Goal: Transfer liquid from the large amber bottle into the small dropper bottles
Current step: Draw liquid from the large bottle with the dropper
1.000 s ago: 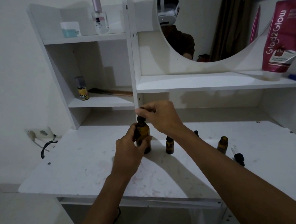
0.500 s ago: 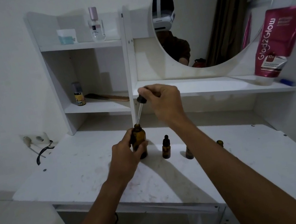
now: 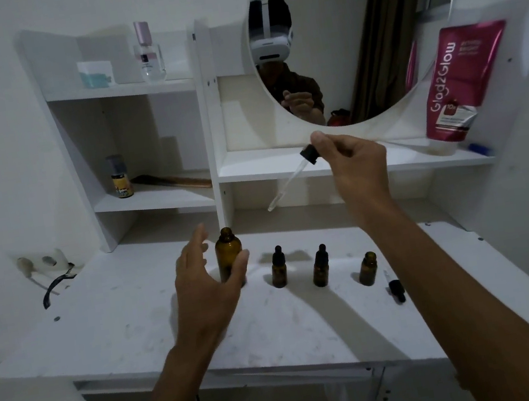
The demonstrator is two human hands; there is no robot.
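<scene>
The large amber bottle (image 3: 228, 256) stands uncapped and upright on the white desk (image 3: 130, 325). My left hand (image 3: 205, 284) is spread open around its lower part, fingers apart from the glass. My right hand (image 3: 351, 164) holds the long dropper (image 3: 291, 180) above and right of the bottle, its glass tip pointing down-left. To the right stand three small amber bottles: two with dropper caps (image 3: 278, 267) (image 3: 320, 267) and one uncapped (image 3: 368, 268). A small loose dropper cap (image 3: 396, 289) lies beside the uncapped one.
Shelves behind the desk hold a small yellow-labelled bottle (image 3: 121, 178), a comb, a perfume bottle (image 3: 148, 54) and a pink tube (image 3: 461, 82). A round mirror (image 3: 367, 28) hangs above. A wall socket with a black cable (image 3: 49, 272) is at the left.
My right hand pulled the dropper out of the large bottle and lifted it up and right. My left hand let go of the bottle and opened.
</scene>
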